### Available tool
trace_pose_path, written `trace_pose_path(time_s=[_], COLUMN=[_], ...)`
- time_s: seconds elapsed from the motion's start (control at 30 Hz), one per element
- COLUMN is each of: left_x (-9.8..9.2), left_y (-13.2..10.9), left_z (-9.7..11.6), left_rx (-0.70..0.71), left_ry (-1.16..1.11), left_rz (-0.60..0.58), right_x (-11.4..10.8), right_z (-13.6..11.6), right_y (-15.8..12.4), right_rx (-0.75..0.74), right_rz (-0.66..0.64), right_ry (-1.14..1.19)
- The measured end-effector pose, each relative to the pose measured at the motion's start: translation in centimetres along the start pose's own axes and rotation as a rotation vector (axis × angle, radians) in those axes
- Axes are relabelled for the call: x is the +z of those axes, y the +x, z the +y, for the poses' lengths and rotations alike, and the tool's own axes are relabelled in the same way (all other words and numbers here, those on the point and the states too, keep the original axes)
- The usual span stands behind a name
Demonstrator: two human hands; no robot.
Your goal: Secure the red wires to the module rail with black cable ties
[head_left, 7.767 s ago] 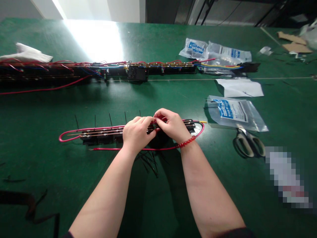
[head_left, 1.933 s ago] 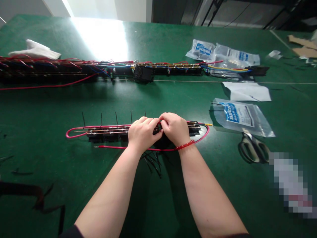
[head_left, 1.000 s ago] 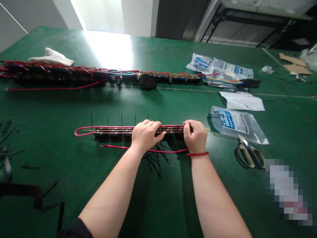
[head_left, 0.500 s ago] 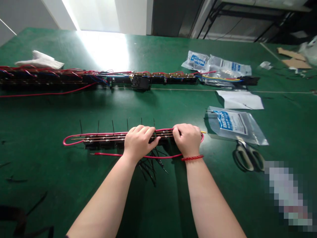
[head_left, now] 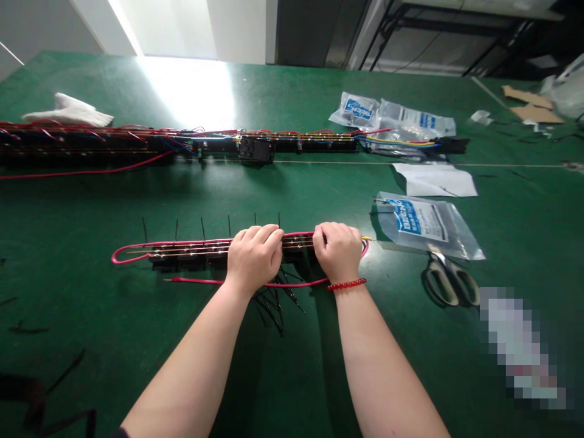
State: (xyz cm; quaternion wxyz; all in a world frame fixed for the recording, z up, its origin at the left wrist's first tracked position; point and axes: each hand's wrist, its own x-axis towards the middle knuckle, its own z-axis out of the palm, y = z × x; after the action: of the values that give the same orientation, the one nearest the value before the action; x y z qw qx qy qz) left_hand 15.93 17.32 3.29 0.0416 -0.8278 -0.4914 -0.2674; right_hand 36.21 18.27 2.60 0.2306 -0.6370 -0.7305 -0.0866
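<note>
A short black terminal strip (head_left: 191, 254) lies in front of me on the green table, with thin copper wires along its top and a pink-red wire (head_left: 132, 250) looped around it. Several black cable-tie tails stand up from its far side. My left hand (head_left: 253, 258) is curled over the strip's middle, fingers closed on it. My right hand (head_left: 338, 250), with a red bead bracelet at the wrist, is closed over the strip's right end. A pile of loose black cable ties (head_left: 274, 301) lies just below my hands.
A long wired black assembly (head_left: 182, 143) runs across the table farther back. Plastic parts bags (head_left: 426, 222) and white paper (head_left: 435, 179) lie to the right, with scissors (head_left: 449, 283) near them. A white cloth (head_left: 68, 111) sits far left. Black strap scraps lie lower left.
My right hand slid from the strip's middle to its right end and closed over it. One more cable-tie tail now stands up from the strip. My left hand stayed on the middle.
</note>
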Motion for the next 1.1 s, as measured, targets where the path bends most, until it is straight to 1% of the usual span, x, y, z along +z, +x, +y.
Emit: trace_pose_path(time_s=[0.07, 0.17, 0.23, 0.4, 0.53, 0.63, 0.83, 1.1], left_x=[0.11, 0.23, 0.27, 0.35, 0.43, 0.44, 0.33, 0.23], left_y=[-0.04, -0.08, -0.1, -0.14, -0.2, -0.25, -0.22, -0.06], left_z=[0.0, -0.01, 0.01, 0.0, -0.25, -0.42, -0.41, -0.39], left_rx=[0.002, -0.023, -0.029, 0.024, 0.033, -0.006, -0.1, -0.026], left_ry=[0.016, 0.057, 0.07, 0.037, 0.057, 0.07, 0.051, -0.001], left_rz=[0.029, 0.113, 0.137, 0.04, 0.023, 0.02, -0.037, -0.11], right_x=[-0.02, 0.0, 0.02, 0.01, -0.04, -0.08, -0.41, -0.74], right_z=[-0.07, -0.1, -0.1, -0.25, -0.4, -0.42, -0.6, -0.73], right_y=[-0.02, -0.07, -0.1, -0.14, -0.2, -0.26, -0.19, -0.21], right_rx=[-0.006, -0.004, 0.002, -0.004, -0.02, -0.027, -0.038, -0.069], right_rz=[0.008, 0.009, 0.005, -0.012, -0.013, -0.006, -0.024, -0.054], right_ry=[0.009, 0.03, 0.045, 0.065, 0.093, 0.117, 0.128, 0.194])
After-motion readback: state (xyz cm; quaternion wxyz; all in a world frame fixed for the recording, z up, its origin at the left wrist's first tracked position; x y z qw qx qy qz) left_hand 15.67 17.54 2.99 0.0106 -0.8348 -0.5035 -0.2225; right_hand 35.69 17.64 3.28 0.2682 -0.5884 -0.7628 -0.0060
